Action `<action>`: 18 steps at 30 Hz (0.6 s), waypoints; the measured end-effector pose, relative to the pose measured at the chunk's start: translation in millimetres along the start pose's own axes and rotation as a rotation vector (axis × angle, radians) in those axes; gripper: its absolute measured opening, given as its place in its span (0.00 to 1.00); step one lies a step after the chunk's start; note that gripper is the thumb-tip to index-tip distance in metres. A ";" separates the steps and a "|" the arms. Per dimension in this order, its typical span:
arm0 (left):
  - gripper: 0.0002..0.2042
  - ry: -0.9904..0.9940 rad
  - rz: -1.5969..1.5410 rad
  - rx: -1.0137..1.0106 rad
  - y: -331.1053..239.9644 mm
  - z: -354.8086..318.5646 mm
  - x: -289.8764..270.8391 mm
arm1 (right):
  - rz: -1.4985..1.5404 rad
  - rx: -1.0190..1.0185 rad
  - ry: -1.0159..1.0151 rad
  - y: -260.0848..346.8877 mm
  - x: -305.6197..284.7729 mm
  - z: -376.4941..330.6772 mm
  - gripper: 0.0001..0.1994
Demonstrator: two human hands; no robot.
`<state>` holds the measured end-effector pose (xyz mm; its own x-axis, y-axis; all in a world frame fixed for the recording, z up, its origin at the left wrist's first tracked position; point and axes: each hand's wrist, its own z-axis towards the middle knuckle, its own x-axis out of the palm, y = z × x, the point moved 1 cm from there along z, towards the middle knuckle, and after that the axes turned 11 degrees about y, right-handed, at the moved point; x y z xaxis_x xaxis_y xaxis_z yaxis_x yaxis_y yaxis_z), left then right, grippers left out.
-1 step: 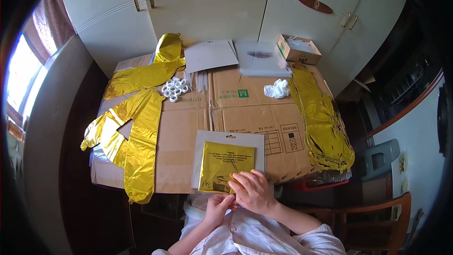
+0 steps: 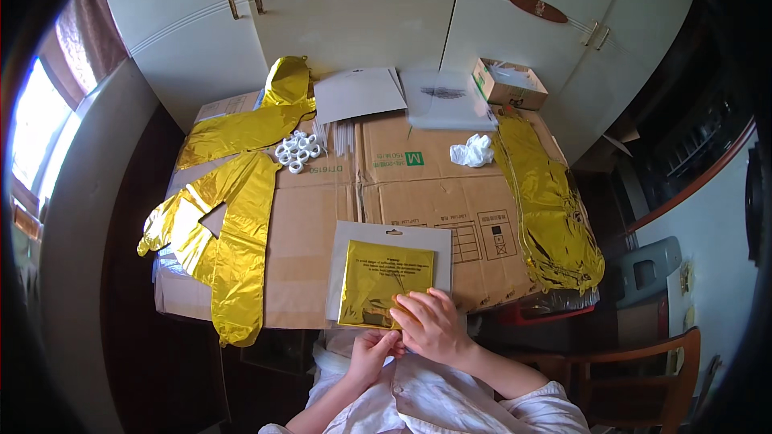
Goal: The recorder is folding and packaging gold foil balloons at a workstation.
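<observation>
Head view: everything is seen from above, the person's forearms entering at the lower edge.
Right hand [image 2: 430, 325]: laid flat, fingers spread, on the near right corner of the gold foil packet [image 2: 384, 283]; nothing is clamped by it.
Left hand [image 2: 374, 350]: curled just below the packet's near edge, fingertips pinched together, apparently on the edge of the clear sleeve, though this is partly hidden by the right hand.
Hands: close together, almost touching.
Gold foil packet: lies directly ahead of both hands on a grey backing card [image 2: 354, 237], roughly square, its slightly longer side running away from the person; the right hand is the nearer, being already on it.
Cardboard sheet [image 2: 322, 217]: spread flat over the table beneath the card.
Left side: flattened gold foil balloons [image 2: 233, 233] are draped over the edge.
Right side: another gold foil balloon [image 2: 551, 201] is laid lengthwise.
Farther: white plastic clips [image 2: 296, 150], crumpled white tissue [image 2: 472, 150], grey sheets [image 2: 358, 92], small open box [image 2: 508, 84].
Beyond: cream cupboard doors [image 2: 354, 24].
</observation>
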<state>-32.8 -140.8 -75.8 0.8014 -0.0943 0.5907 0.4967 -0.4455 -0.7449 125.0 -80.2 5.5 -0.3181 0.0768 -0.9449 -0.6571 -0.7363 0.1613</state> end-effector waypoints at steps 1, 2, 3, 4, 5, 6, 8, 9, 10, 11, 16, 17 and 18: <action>0.10 -0.003 -0.001 -0.009 -0.4 -0.1 -0.1 | 0.026 0.003 0.008 -1.2 -1.6 0.3 0.23; 0.10 -0.012 0.003 -0.013 -0.9 -0.2 0.6 | 0.052 0.006 0.016 -2.4 -4.2 0.6 0.22; 0.10 -0.021 0.006 -0.017 -1.6 -0.8 1.4 | 0.079 0.009 0.024 -3.0 -6.3 0.9 0.20; 0.10 -0.030 0.010 -0.021 -2.4 -1.2 2.2 | 0.084 0.012 0.028 -3.1 -7.8 0.9 0.19; 0.10 -0.027 0.009 -0.031 -3.6 -1.0 2.7 | 0.090 0.016 0.032 -3.1 -9.1 0.9 0.18; 0.10 -0.025 0.009 -0.040 -5.1 -0.5 3.0 | 0.095 0.018 0.036 -2.9 -9.4 0.8 0.17; 0.10 -0.022 0.008 -0.051 -5.2 -1.0 2.6 | 0.068 0.025 0.021 -3.0 -7.4 -0.3 0.17; 0.11 -0.021 0.008 -0.053 -5.1 -0.7 2.0 | 0.054 0.029 0.012 -3.4 -6.1 -0.6 0.16; 0.11 -0.018 0.009 -0.055 -5.1 -0.5 1.3 | 0.054 0.030 0.013 -3.8 -4.2 -1.3 0.16; 0.11 -0.019 0.012 -0.059 -5.3 -0.4 0.7 | 0.053 0.031 0.014 -4.1 -2.0 -2.4 0.16; 0.10 -0.030 0.045 -0.073 -5.0 0.3 -1.4 | 0.009 0.002 -0.011 -3.9 -5.6 0.6 0.14; 0.11 -0.030 0.060 -0.072 -6.3 0.3 -0.6 | -0.001 -0.014 -0.017 -4.2 -5.3 0.7 0.14; 0.11 -0.030 0.074 -0.070 -9.0 0.2 0.9 | -0.010 -0.030 -0.023 -4.4 -5.2 1.0 0.13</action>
<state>-36.4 -136.6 -68.7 0.8453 -0.1029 0.5242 0.4118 -0.4996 -0.7621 128.9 -76.7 10.0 -0.3275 0.0999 -0.9396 -0.6400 -0.7550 0.1428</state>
